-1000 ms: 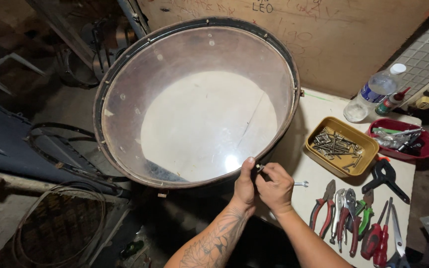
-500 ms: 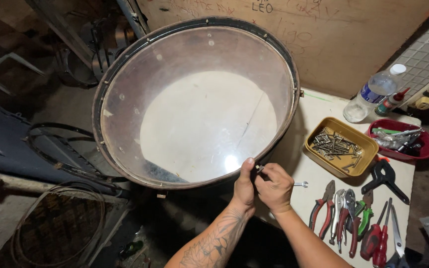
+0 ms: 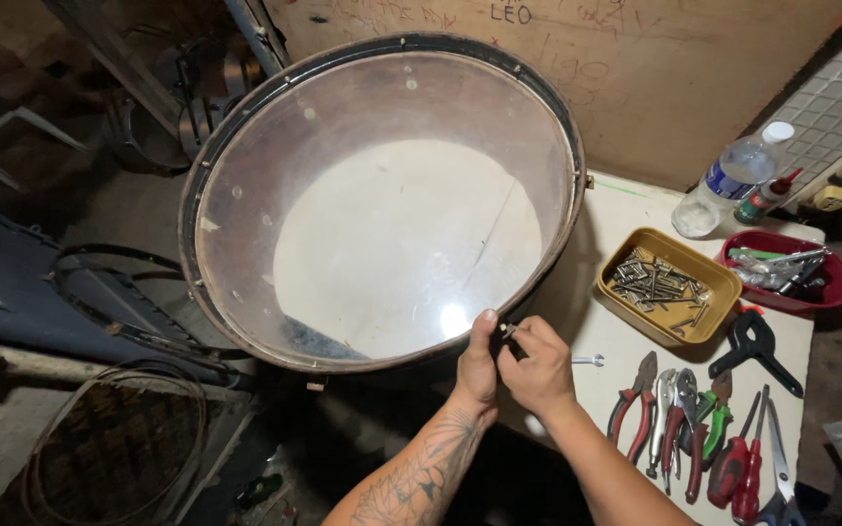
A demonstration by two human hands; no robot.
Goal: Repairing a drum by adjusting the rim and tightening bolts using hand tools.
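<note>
Head view. My left hand presses thumb-up against the near rim of the large drum, which rests tilted on the edge of the white table. My right hand, touching the left, closes its grip on a small metal part held at that rim; its exact form is too small to make out. A small wrench lies just beside the right hand. Farther right: a yellow tray of screws, a red tray, pliers and a plastic bottle. The drum hides the table's left part. A plywood wall stands behind; the floor is dim and cluttered.
</note>
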